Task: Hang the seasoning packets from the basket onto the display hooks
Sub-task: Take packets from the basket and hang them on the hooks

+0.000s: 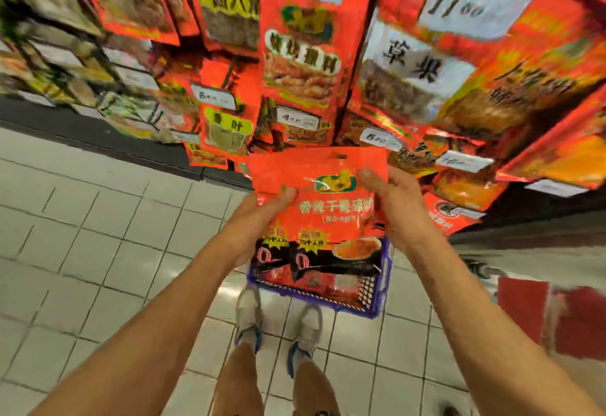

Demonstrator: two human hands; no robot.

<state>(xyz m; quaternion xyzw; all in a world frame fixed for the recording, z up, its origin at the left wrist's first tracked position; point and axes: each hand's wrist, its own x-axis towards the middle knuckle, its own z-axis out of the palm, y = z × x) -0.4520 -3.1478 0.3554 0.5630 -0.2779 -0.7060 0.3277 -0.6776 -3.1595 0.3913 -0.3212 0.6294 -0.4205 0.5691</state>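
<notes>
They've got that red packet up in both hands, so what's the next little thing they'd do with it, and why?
Probably lift the red packet up and forward toward the hanging display packets. Both the left hand and right hand grip its sides, its hang hole is on top, and it is above the blue basket, not on a hook.

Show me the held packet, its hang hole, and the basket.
Packet (328, 215), head view: middle of its printed front.
Hang hole (342, 156), head view: slot near the top edge.
Basket (367, 291), head view: blue mesh wall, lower right corner.
</notes>
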